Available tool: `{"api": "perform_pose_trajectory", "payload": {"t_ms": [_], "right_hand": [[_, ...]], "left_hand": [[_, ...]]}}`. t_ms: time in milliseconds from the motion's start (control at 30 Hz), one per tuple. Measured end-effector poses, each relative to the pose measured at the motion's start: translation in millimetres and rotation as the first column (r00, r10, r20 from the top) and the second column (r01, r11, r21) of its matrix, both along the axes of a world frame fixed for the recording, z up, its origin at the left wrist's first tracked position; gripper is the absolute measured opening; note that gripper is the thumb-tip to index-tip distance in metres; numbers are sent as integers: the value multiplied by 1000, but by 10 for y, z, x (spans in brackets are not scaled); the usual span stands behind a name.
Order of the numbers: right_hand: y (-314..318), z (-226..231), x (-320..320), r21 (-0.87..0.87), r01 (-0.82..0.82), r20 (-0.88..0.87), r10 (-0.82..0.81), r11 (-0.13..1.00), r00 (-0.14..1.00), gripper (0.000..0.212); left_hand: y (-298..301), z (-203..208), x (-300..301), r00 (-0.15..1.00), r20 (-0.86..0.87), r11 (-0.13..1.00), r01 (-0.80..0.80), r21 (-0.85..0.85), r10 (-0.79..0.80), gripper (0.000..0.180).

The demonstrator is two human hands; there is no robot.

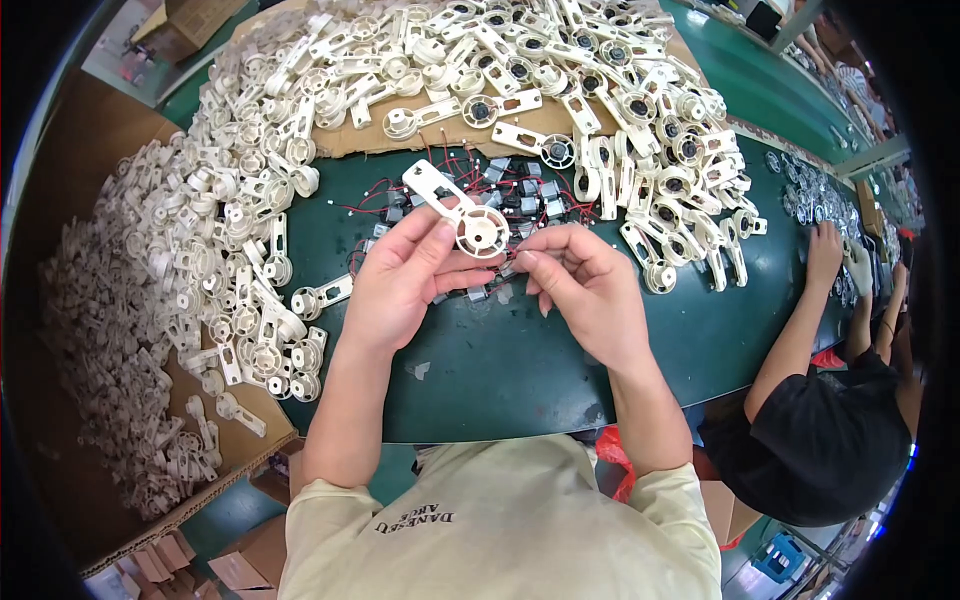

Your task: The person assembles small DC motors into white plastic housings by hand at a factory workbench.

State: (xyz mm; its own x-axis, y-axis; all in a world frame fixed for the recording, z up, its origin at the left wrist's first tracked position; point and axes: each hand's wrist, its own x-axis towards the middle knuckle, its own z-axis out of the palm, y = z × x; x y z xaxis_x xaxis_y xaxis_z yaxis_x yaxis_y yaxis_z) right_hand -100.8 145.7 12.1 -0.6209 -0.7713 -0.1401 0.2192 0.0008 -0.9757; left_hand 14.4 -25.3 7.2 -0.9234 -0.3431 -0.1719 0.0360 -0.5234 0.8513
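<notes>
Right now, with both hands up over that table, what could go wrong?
The white plastic piece might slip, since the left hand's grip holds it up off the table. The thin red wires trail loosely among the small motors around the hands, so one might snag or tangle. And the white parts lie heaped over one another, so a bump could perhaps send some sliding in among the motors.
</notes>
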Motion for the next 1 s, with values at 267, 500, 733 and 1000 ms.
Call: {"api": "perform_pose_trajectory", "payload": {"t_ms": [267,500,733,1000], "right_hand": [[-54,-58,82,17,201,-488,-167,979,856,11],[-64,-69,112,-12,205,-479,-186,979,858,10],[-53,-49,99,-4,203,-503,-178,979,846,9],[-12,50,49,75,125,-608,-54,989,792,19]], "left_hand": [[203,-41,11,999,-7,946,27,-324,-32,36],[230,-47,-19,998,-51,927,5,-376,-26,28],[205,15,-23,999,-1,970,49,-237,-51,23],[166,17,-23,990,-73,947,-140,-291,123,16]]}}
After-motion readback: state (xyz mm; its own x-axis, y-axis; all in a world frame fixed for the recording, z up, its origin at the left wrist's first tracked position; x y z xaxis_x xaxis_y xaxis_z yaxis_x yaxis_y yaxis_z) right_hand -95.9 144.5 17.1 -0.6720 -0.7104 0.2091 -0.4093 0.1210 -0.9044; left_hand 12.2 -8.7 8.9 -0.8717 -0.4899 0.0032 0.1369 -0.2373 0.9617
